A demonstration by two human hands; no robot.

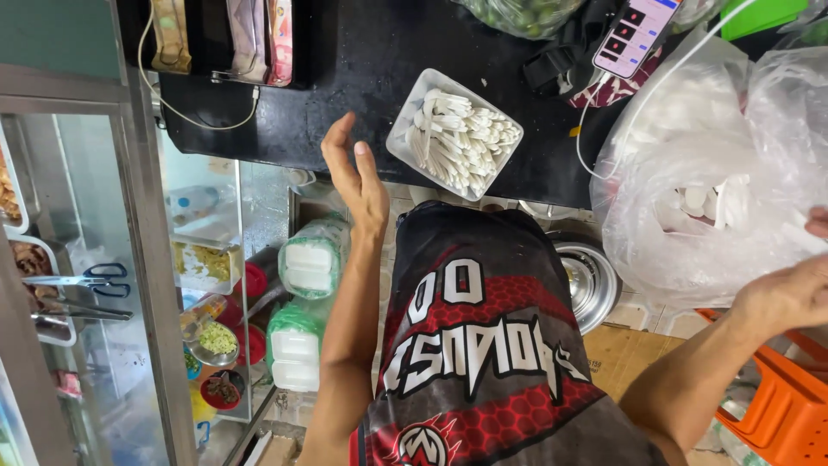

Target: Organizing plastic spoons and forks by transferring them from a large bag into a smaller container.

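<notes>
We judge the work as only starting: our right hand (798, 289) grips the big clear plastic bag (716, 173) of white pieces at the right, fingers hidden in its folds. Our left hand (358, 177) hangs open and empty near the white tray (405, 138) of white spoons on the black tabletop (345, 69).

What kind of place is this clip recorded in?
Probably a small street-food stall or kiosk. A glass display case holds bowls of food and scissors, a white tray of plastic spoons sits on the black counter, and stacks of foam takeaway boxes stand below.
</notes>
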